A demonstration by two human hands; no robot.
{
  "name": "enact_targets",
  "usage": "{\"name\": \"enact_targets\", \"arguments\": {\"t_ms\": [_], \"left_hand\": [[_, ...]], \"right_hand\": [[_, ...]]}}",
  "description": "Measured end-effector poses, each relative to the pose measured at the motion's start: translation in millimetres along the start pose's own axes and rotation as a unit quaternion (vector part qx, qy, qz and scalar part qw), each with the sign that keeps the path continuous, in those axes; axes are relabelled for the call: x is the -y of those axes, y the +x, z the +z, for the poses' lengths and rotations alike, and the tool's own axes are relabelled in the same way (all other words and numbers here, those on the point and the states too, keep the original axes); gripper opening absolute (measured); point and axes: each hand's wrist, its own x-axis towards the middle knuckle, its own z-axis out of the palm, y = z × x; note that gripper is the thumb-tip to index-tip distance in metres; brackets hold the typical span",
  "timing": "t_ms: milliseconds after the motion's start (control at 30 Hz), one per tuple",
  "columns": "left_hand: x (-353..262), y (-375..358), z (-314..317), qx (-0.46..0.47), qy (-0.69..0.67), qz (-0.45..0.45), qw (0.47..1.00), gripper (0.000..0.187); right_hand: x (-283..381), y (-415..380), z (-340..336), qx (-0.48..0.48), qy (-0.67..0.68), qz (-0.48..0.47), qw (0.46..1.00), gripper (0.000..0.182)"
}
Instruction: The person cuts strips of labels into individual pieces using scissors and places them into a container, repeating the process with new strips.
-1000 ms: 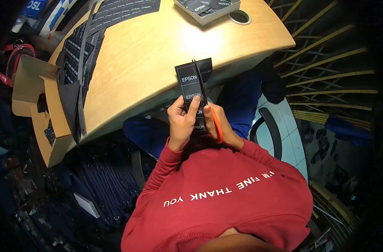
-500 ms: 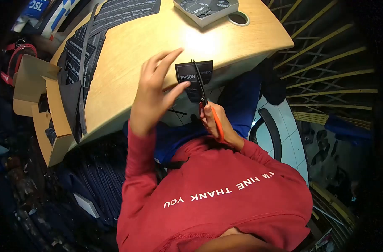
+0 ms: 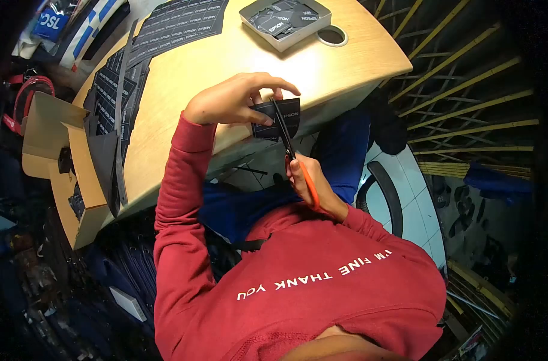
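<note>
My left hand (image 3: 241, 101) pinches the left part of a small black EPSON-printed piece (image 3: 290, 114) at the table's front edge, thumb on its face and other fingers behind. My right hand (image 3: 313, 180) is closed round the orange handles of the scissors (image 3: 308, 180), below the piece. The dark blades point up across the front of the piece, between its left part and its right part. Whether the blades are fully closed cannot be made out.
A box of cut EPSON pieces (image 3: 284, 41) and a tape roll (image 3: 333, 36) sit on the table (image 3: 189, 102). Printed sheets (image 3: 177, 27) lie at the back left. An open cardboard box (image 3: 84, 174) stands left. A metal lattice (image 3: 466, 108) is at right.
My left hand has come down and right onto the piece and closed on it. The piece has tilted and sits slightly lower, with the scissors still across it.
</note>
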Motion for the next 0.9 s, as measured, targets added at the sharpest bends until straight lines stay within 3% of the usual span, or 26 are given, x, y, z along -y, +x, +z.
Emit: {"name": "enact_targets", "arguments": {"t_ms": [33, 167, 233, 333, 433, 533, 900], "left_hand": [[-4.6, 0.8, -0.3, 0.012, -0.037, -0.041, 0.998, 0.064], [-10.7, 3.9, -1.1, 0.021, -0.007, -0.032, 0.999, 0.06], [-3.5, 7.2, -2.6, 0.053, 0.044, 0.056, 0.996, 0.052], [5.1, 10.5, -6.4, 0.095, 0.025, 0.064, 0.993, 0.046], [10.0, 11.0, -2.7, 0.063, -0.047, 0.055, 0.995, 0.044], [4.3, 9.1, -8.1, 0.091, -0.037, 0.015, 0.995, 0.046], [5.2, 8.7, -10.0, 0.085, -0.041, 0.014, 0.995, 0.047]], "right_hand": [[3.1, -0.2, -0.6, -0.003, 0.002, -0.004, 1.0, 0.071], [8.2, 0.3, -2.3, -0.005, 0.005, -0.014, 1.0, 0.071], [5.4, 0.9, -1.3, -0.005, 0.009, -0.001, 1.0, 0.07], [5.0, 0.7, -2.2, -0.009, 0.002, -0.017, 1.0, 0.069], [5.0, 0.6, -0.9, -0.018, 0.014, -0.019, 1.0, 0.068], [2.5, 1.1, 1.0, -0.025, 0.022, -0.022, 0.999, 0.067], [5.8, 1.6, 0.5, -0.028, -0.001, 0.001, 1.0, 0.064]]}}
